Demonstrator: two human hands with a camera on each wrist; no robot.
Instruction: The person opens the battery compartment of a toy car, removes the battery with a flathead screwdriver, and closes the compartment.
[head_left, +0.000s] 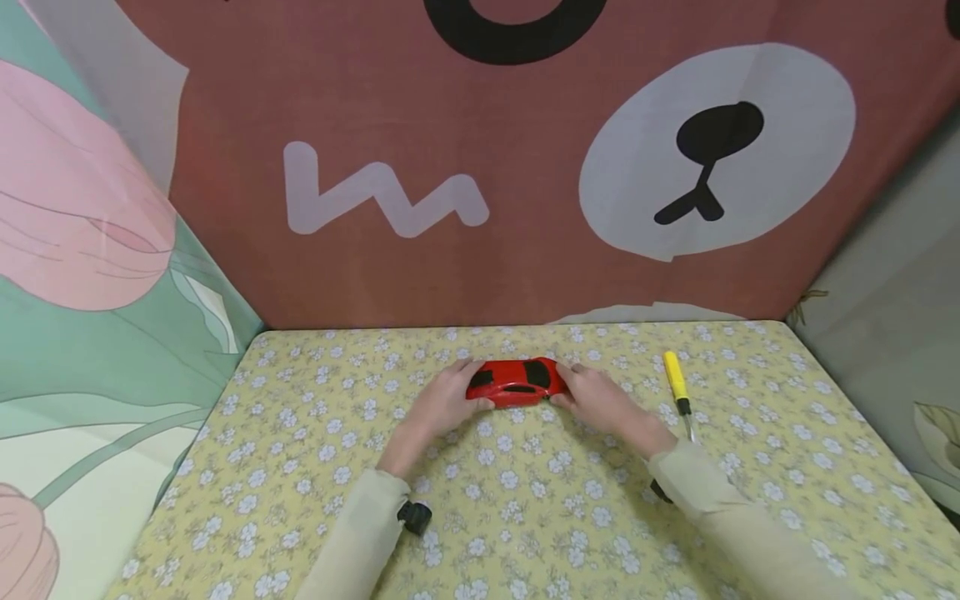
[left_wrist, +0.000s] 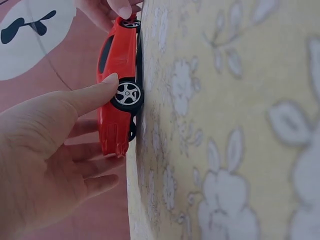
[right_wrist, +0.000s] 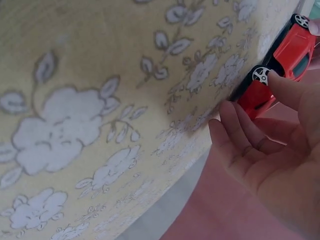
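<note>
A red toy car [head_left: 513,383] with dark windows lies lengthwise between both hands, upright with its wheels toward the flowered tabletop. My left hand [head_left: 441,403] grips its left end. In the left wrist view, that thumb presses beside a silver-spoked wheel [left_wrist: 128,94], and the fingers reach round the far side. At the car's other end, my right hand [head_left: 602,405] holds on with the thumb by a wheel [right_wrist: 260,75] and the fingers about the end. Whether the wheels bear fully on the table cannot be told.
A screwdriver [head_left: 677,380] with a yellow handle lies to the right, its shaft partly hidden by the right forearm. The yellow flowered tabletop [head_left: 300,433] ends at a reddish-brown printed cloth [head_left: 525,275] behind. Printed fabric [head_left: 90,350] also hangs at the left side.
</note>
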